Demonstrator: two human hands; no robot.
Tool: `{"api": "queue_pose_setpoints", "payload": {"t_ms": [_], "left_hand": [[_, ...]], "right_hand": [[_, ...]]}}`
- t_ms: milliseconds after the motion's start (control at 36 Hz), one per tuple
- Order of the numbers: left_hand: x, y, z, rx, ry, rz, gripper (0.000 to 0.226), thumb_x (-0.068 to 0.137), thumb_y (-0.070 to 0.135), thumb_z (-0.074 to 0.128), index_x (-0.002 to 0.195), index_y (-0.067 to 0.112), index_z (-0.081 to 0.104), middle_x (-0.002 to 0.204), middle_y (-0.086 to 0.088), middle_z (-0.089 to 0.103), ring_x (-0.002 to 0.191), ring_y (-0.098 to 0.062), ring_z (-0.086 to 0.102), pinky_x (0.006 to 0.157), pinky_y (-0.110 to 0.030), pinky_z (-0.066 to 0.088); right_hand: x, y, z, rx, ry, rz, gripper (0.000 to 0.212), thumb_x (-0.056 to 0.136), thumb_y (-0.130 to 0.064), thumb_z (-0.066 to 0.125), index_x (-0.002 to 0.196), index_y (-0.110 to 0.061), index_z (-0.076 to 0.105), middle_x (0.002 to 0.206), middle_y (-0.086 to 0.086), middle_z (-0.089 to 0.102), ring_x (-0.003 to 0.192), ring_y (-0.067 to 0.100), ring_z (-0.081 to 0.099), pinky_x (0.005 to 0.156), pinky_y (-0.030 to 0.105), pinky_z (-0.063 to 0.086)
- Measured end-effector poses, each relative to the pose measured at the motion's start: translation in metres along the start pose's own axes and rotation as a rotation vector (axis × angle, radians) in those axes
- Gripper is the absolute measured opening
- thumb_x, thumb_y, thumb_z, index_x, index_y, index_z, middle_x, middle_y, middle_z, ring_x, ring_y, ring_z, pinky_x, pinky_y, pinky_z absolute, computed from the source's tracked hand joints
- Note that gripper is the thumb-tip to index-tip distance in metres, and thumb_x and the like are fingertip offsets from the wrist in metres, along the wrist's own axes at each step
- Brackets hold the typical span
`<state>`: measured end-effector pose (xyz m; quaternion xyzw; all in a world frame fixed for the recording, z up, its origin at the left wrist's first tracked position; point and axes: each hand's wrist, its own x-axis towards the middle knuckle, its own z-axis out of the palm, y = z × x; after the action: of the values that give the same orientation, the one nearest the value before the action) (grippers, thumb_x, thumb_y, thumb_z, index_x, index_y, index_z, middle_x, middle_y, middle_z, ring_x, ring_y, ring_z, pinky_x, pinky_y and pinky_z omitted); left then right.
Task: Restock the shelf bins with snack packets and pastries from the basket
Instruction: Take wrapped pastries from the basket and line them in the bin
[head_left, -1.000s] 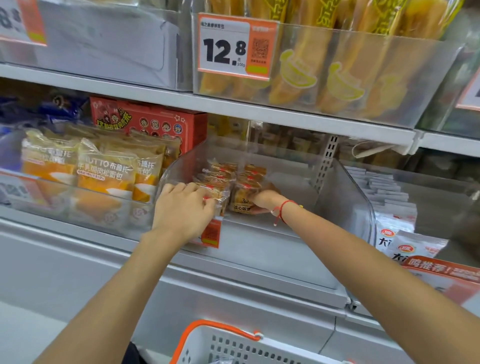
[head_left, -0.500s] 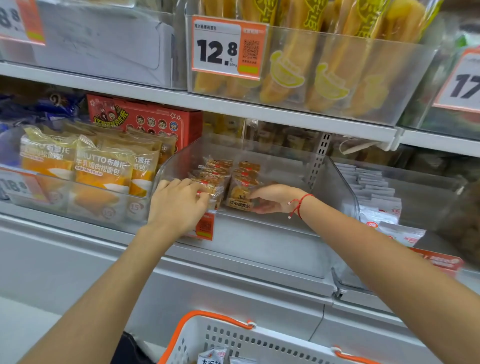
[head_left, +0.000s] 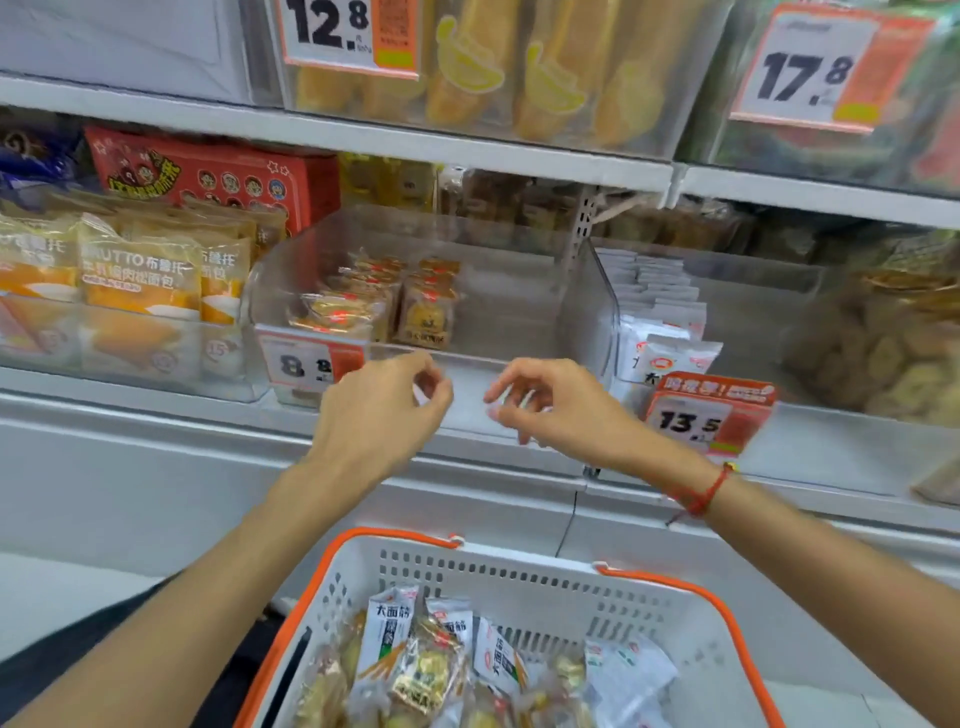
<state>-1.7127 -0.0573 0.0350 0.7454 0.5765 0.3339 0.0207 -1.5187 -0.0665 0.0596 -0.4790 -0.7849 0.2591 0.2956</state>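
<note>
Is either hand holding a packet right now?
No: the left hand and the right hand both hover bare, fingers loosely curled, in front of the clear bin, above the basket.

Orange, white and gold along the shelf

The basket (head_left: 524, 577) was white with an orange rim and a grid of slots; its snack packets (head_left: 390, 631) were white with black characters, its pastries (head_left: 423, 675) golden in clear wrap. The middle bin (head_left: 587, 306) was clear, holding golden-brown pastry packs (head_left: 423, 312) with red marks. Price tags (head_left: 821, 67) were white and orange with black numerals. A red box (head_left: 208, 171) bore cartoon faces. A red string (head_left: 709, 491) circled the right wrist.
</note>
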Motion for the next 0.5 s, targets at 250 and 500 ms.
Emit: {"api": "queue_pose_setpoints", "payload": {"t_ms": [250, 500], "left_hand": [[-0.086, 0.011, 0.092, 0.152, -0.687, -0.034, 0.033, 0.095, 0.043, 0.048, 0.122, 0.027, 0.057, 0.126, 0.005, 0.062, 0.114, -0.021, 0.057, 0.091, -0.032, 0.047], [-0.122, -0.019, 0.156, 0.266, -1.176, -0.114, 0.033, 0.099, 0.033, 0.044, 0.129, 0.025, 0.055, 0.139, -0.001, 0.051, 0.124, -0.023, 0.051, 0.105, -0.039, 0.040]], "right_hand": [[-0.089, 0.110, 0.062, -0.125, -0.509, 0.495, 0.013, 0.093, -0.014, 0.058, 0.105, -0.013, 0.065, 0.091, 0.005, 0.069, 0.063, 0.006, 0.061, 0.061, 0.015, 0.049], [-0.138, 0.190, 0.119, -0.384, -0.861, 0.572, 0.042, 0.090, -0.026, 0.065, 0.129, -0.013, 0.055, 0.136, 0.008, 0.052, 0.121, 0.026, 0.051, 0.098, 0.034, 0.042]]}}
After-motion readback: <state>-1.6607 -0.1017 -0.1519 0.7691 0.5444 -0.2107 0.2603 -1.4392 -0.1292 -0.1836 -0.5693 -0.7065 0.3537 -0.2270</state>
